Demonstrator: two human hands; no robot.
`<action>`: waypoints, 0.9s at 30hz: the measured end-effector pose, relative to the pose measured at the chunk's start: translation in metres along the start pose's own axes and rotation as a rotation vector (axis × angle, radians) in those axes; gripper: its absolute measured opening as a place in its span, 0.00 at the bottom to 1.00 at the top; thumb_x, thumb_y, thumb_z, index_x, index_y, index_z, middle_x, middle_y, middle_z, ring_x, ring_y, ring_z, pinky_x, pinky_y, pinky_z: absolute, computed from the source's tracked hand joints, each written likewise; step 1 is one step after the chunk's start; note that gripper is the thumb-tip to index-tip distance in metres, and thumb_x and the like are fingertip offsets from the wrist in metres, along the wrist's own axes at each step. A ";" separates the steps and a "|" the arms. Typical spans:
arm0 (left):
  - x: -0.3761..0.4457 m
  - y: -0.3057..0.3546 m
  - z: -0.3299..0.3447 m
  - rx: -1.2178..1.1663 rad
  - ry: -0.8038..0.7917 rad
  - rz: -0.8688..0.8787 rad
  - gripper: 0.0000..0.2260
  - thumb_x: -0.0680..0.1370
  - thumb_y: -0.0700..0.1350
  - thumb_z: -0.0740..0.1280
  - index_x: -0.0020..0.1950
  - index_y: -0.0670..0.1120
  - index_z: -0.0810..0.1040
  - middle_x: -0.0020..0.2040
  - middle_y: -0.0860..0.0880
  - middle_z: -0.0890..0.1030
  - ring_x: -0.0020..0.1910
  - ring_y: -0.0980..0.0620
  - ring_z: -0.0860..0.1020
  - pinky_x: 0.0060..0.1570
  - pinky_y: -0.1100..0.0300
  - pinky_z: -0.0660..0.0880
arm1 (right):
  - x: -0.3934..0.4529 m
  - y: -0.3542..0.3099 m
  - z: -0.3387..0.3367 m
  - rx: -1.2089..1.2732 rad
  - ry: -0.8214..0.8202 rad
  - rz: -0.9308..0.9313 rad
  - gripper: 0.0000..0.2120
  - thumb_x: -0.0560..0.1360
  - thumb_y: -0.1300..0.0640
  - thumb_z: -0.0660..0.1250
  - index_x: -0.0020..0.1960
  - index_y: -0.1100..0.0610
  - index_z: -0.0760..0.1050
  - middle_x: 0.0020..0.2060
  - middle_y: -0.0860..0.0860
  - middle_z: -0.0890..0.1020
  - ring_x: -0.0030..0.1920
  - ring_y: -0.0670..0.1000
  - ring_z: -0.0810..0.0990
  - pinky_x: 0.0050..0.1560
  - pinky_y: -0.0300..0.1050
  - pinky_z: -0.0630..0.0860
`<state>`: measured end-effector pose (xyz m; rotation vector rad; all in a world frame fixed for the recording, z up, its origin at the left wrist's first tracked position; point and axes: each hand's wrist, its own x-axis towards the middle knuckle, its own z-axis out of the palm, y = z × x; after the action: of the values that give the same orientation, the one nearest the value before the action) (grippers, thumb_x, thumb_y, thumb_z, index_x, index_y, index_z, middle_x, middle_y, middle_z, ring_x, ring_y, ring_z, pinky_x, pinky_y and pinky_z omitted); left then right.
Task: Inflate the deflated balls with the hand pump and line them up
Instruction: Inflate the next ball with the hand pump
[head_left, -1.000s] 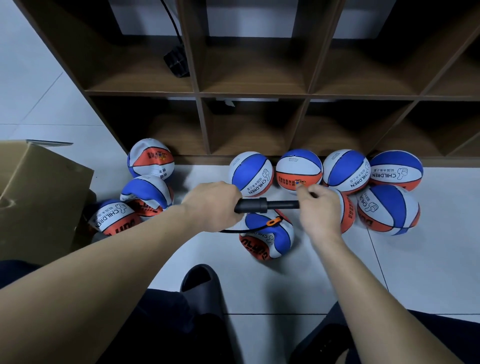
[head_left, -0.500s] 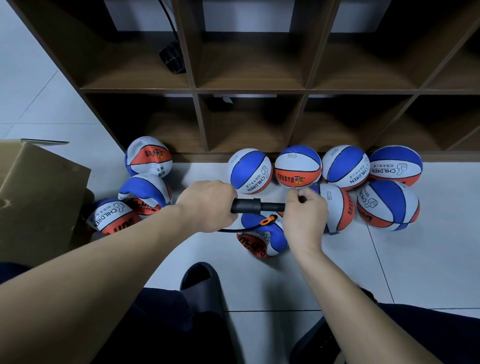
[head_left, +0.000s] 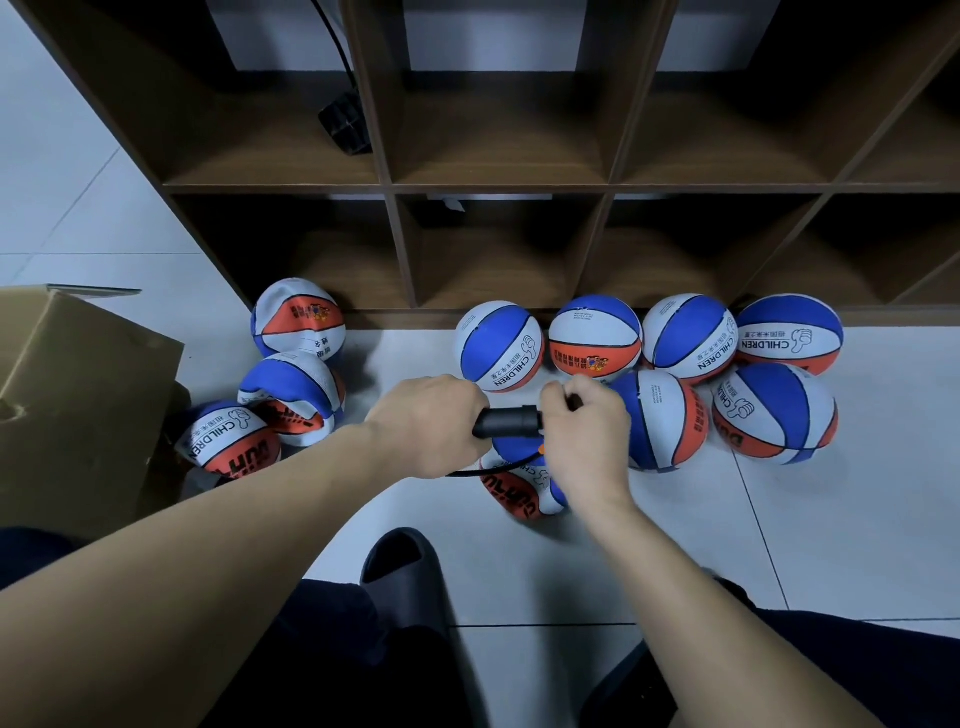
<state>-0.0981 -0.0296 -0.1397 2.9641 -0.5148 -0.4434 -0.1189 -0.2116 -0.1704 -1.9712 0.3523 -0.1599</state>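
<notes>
My left hand grips the barrel of a black hand pump held level above the floor. My right hand grips the pump's handle, pushed in close against the barrel. A thin black hose runs from the pump to a partly deflated blue, white and orange ball lying under my hands. Several round inflated balls stand against the shelf base to the right. Three saggy deflated balls lie in a cluster at the left.
A brown wooden cubby shelf fills the back. A cardboard box stands at the left. My dark slipper rests on the white tiled floor below the pump. A black adapter sits on a shelf.
My right hand has pushed the pump handle leftward into the barrel; the exposed rod has shortened until the hands nearly meet. The left hand stays put.
</notes>
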 end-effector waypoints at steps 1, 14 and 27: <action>0.001 -0.001 -0.003 -0.005 0.009 -0.007 0.07 0.77 0.52 0.66 0.41 0.51 0.75 0.35 0.51 0.78 0.35 0.48 0.77 0.32 0.57 0.67 | 0.009 0.000 -0.008 0.002 0.012 -0.015 0.20 0.81 0.54 0.67 0.35 0.59 0.65 0.27 0.49 0.66 0.32 0.50 0.63 0.33 0.51 0.66; 0.004 -0.016 -0.014 0.087 0.007 -0.059 0.07 0.77 0.53 0.65 0.42 0.52 0.76 0.37 0.52 0.79 0.36 0.48 0.77 0.34 0.56 0.71 | 0.024 0.011 -0.034 0.068 0.152 0.012 0.19 0.80 0.58 0.68 0.36 0.65 0.64 0.30 0.59 0.65 0.33 0.49 0.61 0.35 0.49 0.63; 0.003 0.006 -0.003 0.109 -0.015 0.000 0.08 0.79 0.53 0.64 0.45 0.51 0.78 0.37 0.51 0.78 0.35 0.48 0.77 0.35 0.56 0.72 | -0.006 0.004 0.007 0.081 0.012 0.049 0.19 0.81 0.57 0.68 0.34 0.55 0.66 0.25 0.44 0.68 0.29 0.47 0.66 0.31 0.38 0.67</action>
<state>-0.0960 -0.0365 -0.1367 3.0666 -0.5572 -0.4513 -0.1230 -0.2052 -0.1767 -1.8810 0.3962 -0.1519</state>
